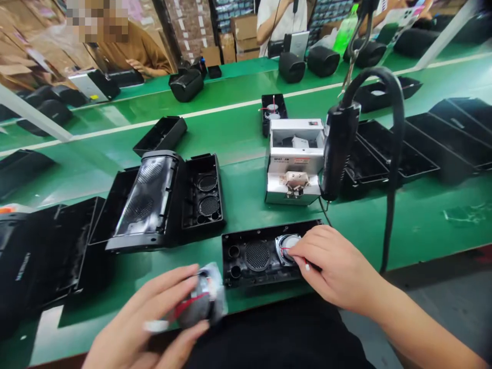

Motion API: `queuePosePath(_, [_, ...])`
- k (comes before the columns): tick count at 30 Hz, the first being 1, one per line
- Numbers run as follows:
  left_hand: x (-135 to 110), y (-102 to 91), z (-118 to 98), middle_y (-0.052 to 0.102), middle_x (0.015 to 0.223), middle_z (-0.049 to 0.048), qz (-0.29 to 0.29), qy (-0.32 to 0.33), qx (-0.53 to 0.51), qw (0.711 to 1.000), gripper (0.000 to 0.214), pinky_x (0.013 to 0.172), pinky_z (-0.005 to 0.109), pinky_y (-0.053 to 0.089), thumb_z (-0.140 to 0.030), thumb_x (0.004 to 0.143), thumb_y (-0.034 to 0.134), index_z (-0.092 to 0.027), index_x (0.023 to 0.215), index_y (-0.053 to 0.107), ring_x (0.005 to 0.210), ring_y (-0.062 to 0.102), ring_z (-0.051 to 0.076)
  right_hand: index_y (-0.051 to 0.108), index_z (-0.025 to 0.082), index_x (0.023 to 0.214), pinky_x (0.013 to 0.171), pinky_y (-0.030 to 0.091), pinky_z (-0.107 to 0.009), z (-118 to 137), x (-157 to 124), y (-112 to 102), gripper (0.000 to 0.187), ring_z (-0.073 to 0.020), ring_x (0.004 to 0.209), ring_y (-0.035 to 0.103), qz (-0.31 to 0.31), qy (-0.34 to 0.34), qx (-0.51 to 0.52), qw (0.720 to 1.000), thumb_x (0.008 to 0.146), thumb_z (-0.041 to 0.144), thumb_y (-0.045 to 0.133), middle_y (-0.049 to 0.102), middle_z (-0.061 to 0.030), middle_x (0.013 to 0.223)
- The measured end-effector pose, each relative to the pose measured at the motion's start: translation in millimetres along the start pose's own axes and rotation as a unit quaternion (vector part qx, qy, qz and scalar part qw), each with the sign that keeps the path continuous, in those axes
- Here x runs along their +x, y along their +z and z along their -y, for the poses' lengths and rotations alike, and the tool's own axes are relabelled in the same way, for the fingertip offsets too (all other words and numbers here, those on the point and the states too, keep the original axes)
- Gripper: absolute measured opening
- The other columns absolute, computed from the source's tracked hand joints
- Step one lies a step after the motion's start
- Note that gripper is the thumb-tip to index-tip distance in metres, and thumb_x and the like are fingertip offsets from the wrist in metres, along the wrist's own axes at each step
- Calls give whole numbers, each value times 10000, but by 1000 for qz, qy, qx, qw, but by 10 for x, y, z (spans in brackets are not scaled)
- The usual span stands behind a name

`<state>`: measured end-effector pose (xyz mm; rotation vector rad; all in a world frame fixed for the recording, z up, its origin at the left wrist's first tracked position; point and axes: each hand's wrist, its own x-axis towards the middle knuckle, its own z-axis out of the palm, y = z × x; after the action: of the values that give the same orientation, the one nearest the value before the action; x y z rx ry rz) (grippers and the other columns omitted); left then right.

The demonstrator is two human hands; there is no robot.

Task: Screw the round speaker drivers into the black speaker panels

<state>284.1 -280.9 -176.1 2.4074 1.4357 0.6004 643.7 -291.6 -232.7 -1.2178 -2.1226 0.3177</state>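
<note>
At lower centre of the frame the right hand (338, 271) pinches a round silver speaker driver (287, 245) seated in the black plastic speaker housing (246, 256), while the left hand (154, 318) at lower left grips another blurred grey driver with red wire (202, 302).

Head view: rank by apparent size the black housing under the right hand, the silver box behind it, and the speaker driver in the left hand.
1. Black housing, widest as it looks here.
2. Silver box: close to the housing in area and farther from the camera, so the order is unsure.
3. Speaker driver, clearly smallest, though blurred, in the left hand.
</note>
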Motion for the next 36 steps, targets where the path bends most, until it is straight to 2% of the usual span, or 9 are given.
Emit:
queuePosePath(1, [161, 15, -161, 687, 1438, 25, 34, 58, -18, 998, 411, 1039, 380, 649, -324, 983, 693, -391, 1380, 606, 1251, 729, 260, 659, 196, 1124, 880, 465, -431, -1, 7, -3, 218, -221, 900, 570, 0, 2, 0, 1000, 972, 55, 590, 715, -38, 967])
queuePosePath(4, [640, 243, -515, 703, 1374, 58, 88, 126, -42, 987, 425, 1025, 341, 628, -172, 979, 682, -300, 1374, 590, 1221, 719, 229, 656, 190, 1090, 860, 460, -429, -3, 20, -11, 189, -216, 883, 564, 0, 9, 4, 1000, 965, 61, 597, 705, -37, 954])
queuePosePath(6, [863, 454, -599, 733, 1306, 70, 124, 150, -6, 981, 394, 981, 407, 635, -152, 937, 738, -260, 1296, 618, 1166, 726, 270, 655, 182, 1093, 866, 466, -428, -3, 17, -7, 183, -211, 888, 568, -7, 12, 9, 1000, 966, 61, 600, 701, -40, 956])
queuePosePath(8, [975, 613, -591, 748, 1274, 60, 160, 142, 29, 976, 399, 939, 445, 635, -157, 897, 800, -257, 1246, 637, 1114, 738, 291, 661, 177, 1115, 872, 471, -426, -3, 5, 6, 189, -209, 901, 571, -16, 10, 13, 1000, 974, 66, 601, 704, -42, 966])
queuePosePath(12, [1012, 682, -531, 746, 1256, 29, 209, 97, 53, 972, 415, 867, 410, 637, -138, 884, 820, -270, 1235, 642, 1032, 758, 257, 675, 180, 1112, 854, 472, -426, -10, -13, 31, 189, -203, 874, 554, -22, 10, 19, 1000, 970, 74, 610, 707, -33, 952])
queuePosePath(17, [1026, 638, -545, 743, 1249, 46, 235, 103, 107, 961, 416, 780, 386, 639, -88, 853, 823, -251, 1203, 670, 968, 767, 259, 670, 172, 1079, 838, 474, -433, -19, 3, 31, 144, -199, 853, 554, -16, 13, 30, 999, 978, 90, 607, 702, -38, 939])
queuePosePath(20, [1030, 653, -500, 749, 1263, 39, 224, 114, 76, 965, 451, 828, 398, 654, -80, 829, 852, -258, 1200, 666, 1009, 773, 263, 654, 174, 1049, 830, 470, -433, -21, 17, 25, 124, -200, 847, 543, -12, 14, 36, 999, 975, 88, 602, 686, -36, 919])
queuePosePath(25, [1016, 650, -393, 739, 1348, 36, 213, 137, 45, 966, 567, 953, 428, 658, -56, 832, 843, -279, 1311, 638, 1140, 764, 269, 647, 175, 1026, 818, 461, -425, -15, 4, 8, 126, -194, 834, 522, -14, 13, 42, 999, 970, 73, 598, 670, -28, 894])
queuePosePath(36, [1011, 638, -420, 747, 1347, 47, 221, 127, 35, 966, 507, 954, 445, 676, -59, 848, 823, -260, 1290, 677, 1148, 767, 276, 680, 184, 1115, 831, 495, -439, 26, 32, -21, 177, -202, 854, 572, -11, 20, 48, 999, 984, 86, 612, 716, -29, 940])
